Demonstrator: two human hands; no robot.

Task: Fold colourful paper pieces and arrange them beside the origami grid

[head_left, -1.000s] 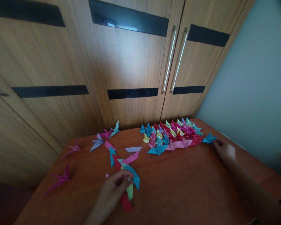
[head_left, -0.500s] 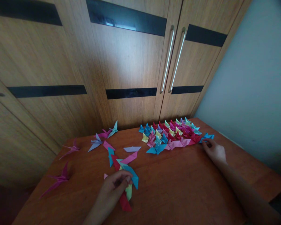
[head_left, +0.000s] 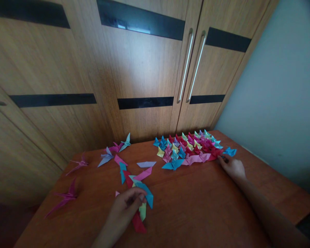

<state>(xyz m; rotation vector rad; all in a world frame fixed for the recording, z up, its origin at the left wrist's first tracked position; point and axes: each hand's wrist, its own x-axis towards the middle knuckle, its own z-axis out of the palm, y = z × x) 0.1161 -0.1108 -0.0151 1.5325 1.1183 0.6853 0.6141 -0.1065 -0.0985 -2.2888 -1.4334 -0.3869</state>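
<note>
My left hand is closed in a pinch on a blue folded paper piece above the table. Under and around it lie a red folded piece and a pale green one, partly hidden by my fingers. At the right end of the front row, my right hand has its fingertips pinched at the edge of a red origami piece. Just beyond those fingers rests a blue origami piece. Several rows of colourful small origami pieces stand together, with a blue winged one at the front left.
Finished-looking paper cranes lie to the left, among them a magenta crane and a lilac crane. A lilac strip and a pink strip lie mid-table. A wooden wardrobe stands behind the brown table.
My right hand has shifted slightly left, from the blue origami piece at the row's end to the red one beside it. My left hand has stayed in place.
</note>
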